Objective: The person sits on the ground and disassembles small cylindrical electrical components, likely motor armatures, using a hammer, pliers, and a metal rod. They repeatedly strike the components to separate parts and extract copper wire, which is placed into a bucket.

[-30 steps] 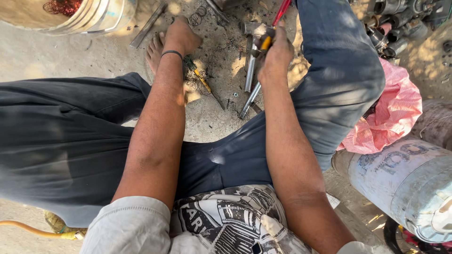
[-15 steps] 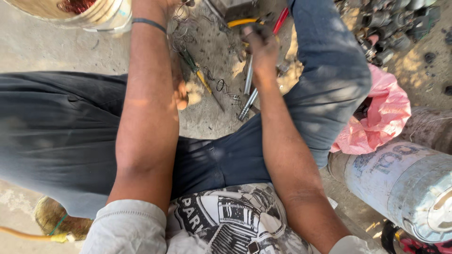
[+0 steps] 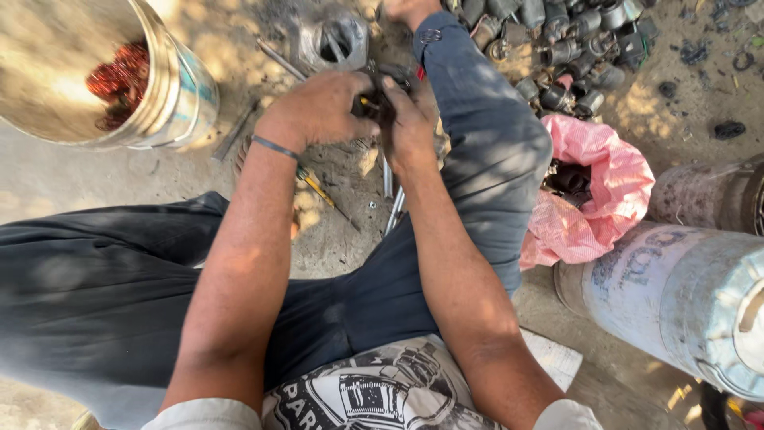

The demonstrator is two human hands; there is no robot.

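While left hand (image 3: 322, 107) grips dark tool (image 3: 380, 99), right hand (image 3: 410, 131) clasps it too.

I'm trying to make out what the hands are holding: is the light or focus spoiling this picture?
Head view: dappled sun and shade; a bright patch washes out the bucket wall, while the small dark part between the left hand and right hand sits in shadow, too dim to identify. Focus is fairly sharp centrally; edges bend slightly, as at the grey cylinder.

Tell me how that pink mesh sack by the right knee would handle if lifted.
The pink mesh sack looks floppy: its cloth folds and slumps. It probably sags heavily, since dark metal parts show in its mouth. They might spill, as the mouth gapes open.
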